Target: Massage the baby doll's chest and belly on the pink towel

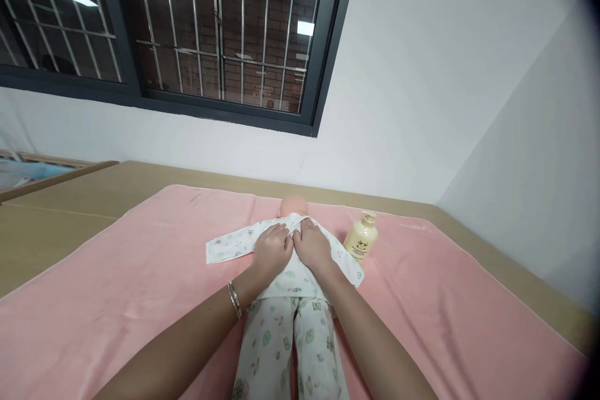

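Watching remotely, I have left hand [272, 247] and right hand [313, 244] equally near, fingers half-curled — grip hidden — on the white shirt [293, 276] directly beneath, the doll [294, 205] lying lengthwise away

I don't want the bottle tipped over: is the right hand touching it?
Apart. The head view shows white sleeve and pink sheet between the right hand and the bottle.

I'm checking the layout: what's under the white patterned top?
Pink sheet shows beside the top, and a doll's head beyond its collar. What lies beneath is covered by the top, which the left hand and right hand touch.
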Tool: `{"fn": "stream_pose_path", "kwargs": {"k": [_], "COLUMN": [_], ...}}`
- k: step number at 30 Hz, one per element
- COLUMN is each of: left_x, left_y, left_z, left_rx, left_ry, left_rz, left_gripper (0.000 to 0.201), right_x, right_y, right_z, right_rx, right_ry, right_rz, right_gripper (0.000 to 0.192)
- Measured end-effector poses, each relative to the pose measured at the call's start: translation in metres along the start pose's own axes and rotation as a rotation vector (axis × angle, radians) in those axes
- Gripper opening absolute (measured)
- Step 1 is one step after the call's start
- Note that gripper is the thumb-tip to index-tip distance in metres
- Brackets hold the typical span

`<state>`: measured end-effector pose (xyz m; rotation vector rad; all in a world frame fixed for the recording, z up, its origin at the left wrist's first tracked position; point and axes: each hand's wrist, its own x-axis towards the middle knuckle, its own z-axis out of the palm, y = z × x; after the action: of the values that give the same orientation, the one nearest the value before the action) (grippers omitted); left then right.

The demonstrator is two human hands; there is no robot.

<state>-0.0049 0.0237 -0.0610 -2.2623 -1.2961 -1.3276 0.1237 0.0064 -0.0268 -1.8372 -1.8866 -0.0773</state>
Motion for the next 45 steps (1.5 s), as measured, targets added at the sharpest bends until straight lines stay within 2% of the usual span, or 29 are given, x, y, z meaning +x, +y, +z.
{"fn": "stream_pose_path", "kwargs": {"k": [3,7,12,17,20,22,25,30,34,37,42,45], "left_x": [0.001,0.006,0.011,0.01,0.006,0.003,-0.001,0.0,0.006,0.009,0.008,0.006], "left_y": [-0.001,-0.004,-0.007,-0.008,-0.005,-0.002,0.004,0.006,0.0,-0.006,-0.011,-0.011], "left_z": [-0.001,0.001,0.004,0.005,0.003,0.0,-0.005,-0.008,-0.003,0.001,0.007,0.008], "left_rx": [0.023,0.01,-0.02,-0.013,-0.015,-0.021,-0.03,0.001,-0.002,-0.028,-0.064,-0.079], "left_ry": [-0.073,-0.2,-0.309,-0.253,-0.153,-0.094,-0.059,-0.133,-0.233,-0.286,-0.282,-0.268], "left_rz": [-0.061,-0.128,-0.142,-0.099,-0.045,-0.013,-0.026,-0.123,-0.189,-0.211,-0.212,-0.21], "left_gripper": [0.027,0.039,0.048,0.042,0.033,0.027,0.025,0.029,0.041,0.048,0.049,0.048], "right_x": [-0.004,-0.009,-0.012,-0.012,-0.005,0.001,0.007,0.003,-0.006,-0.011,-0.012,-0.008], "right_y": [-0.004,-0.007,-0.013,-0.011,0.0,0.009,0.019,0.015,0.002,-0.003,-0.002,0.003], "right_z": [-0.001,-0.008,-0.017,-0.012,-0.004,0.001,0.006,0.006,0.0,-0.003,-0.002,0.003], "right_rx": [-0.073,-0.14,-0.21,-0.164,-0.078,-0.001,0.085,0.04,-0.076,-0.131,-0.065,0.044], "right_ry": [0.028,0.034,-0.046,-0.04,-0.011,-0.035,-0.069,0.006,0.097,0.117,0.094,0.064], "right_rz": [0.029,-0.024,-0.038,-0.019,-0.07,-0.105,-0.115,-0.141,-0.115,-0.107,-0.078,-0.072], "right_gripper": [0.041,0.036,0.037,0.038,0.043,0.048,0.05,0.046,0.031,0.027,0.03,0.042]}}
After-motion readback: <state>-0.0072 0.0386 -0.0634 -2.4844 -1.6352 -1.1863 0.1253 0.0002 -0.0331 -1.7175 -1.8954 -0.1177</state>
